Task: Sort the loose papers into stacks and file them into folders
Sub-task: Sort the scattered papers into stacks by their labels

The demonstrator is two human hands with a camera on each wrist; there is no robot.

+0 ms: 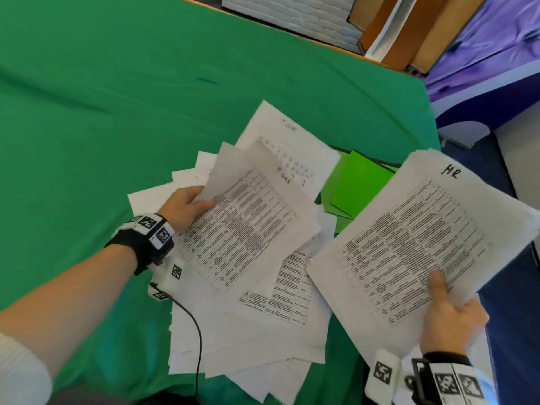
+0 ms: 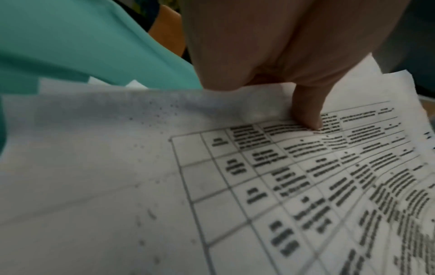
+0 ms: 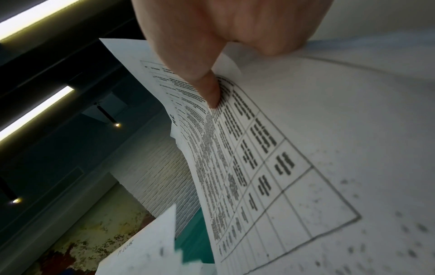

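Note:
My right hand (image 1: 450, 311) grips a stack of table-printed papers (image 1: 423, 244) marked "HR" at its near corner, thumb on top, lifted off the table at the right. The right wrist view shows that thumb (image 3: 207, 89) pressing the HR stack (image 3: 294, 148). My left hand (image 1: 187, 207) pinches the left edge of a few printed sheets (image 1: 248, 226), raised above the loose pile (image 1: 263, 323) on the green cloth. In the left wrist view the thumb (image 2: 306, 109) lies on the top sheet (image 2: 212, 176). Bright green folders (image 1: 356, 185) lie beyond the pile, partly covered by paper.
The green cloth (image 1: 131, 97) covers the table, with wide bare cloth to the left and back. The table's right edge (image 1: 435, 135) drops to a blue floor. Orange-brown boards (image 1: 409, 30) and a white brick panel (image 1: 292, 16) stand behind. A black cable (image 1: 198, 331) hangs from my left wrist.

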